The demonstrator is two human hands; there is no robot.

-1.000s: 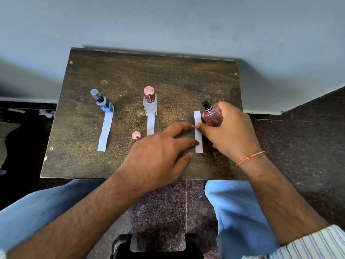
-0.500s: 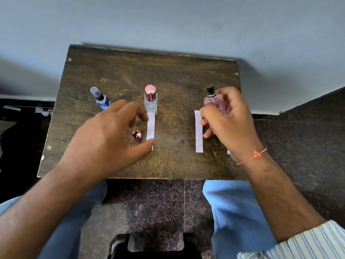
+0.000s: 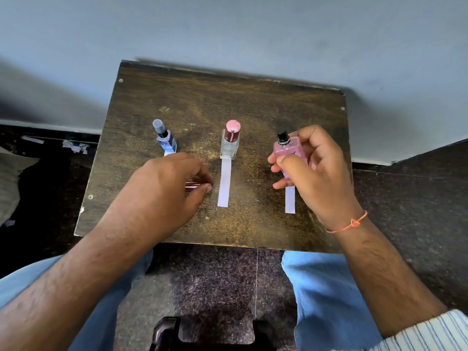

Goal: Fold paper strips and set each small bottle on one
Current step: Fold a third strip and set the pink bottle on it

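Three small bottles are on or over a dark wooden table (image 3: 253, 105). A blue bottle (image 3: 166, 140) stands far left on a paper strip mostly hidden by my left hand. A clear bottle with a pink cap (image 3: 230, 143) stands in the middle on the far end of a white strip (image 3: 224, 183). My right hand (image 3: 316, 171) holds a pink bottle with a black nozzle (image 3: 288, 150) above the far end of the right strip (image 3: 290, 200). My left hand (image 3: 167, 191) pinches a small shiny pink cap (image 3: 192, 186) just left of the middle strip.
A pale wall rises right behind the table. Dark speckled floor surrounds it, with torn paper scraps (image 3: 76, 146) at the far left. My knees in blue trousers are below the near edge, and a dark stool part (image 3: 202, 335) sits between them.
My left hand left the right strip, swept left and closed on the pink cap. My right hand lifted the pink bottle upright and carried it over the right strip.
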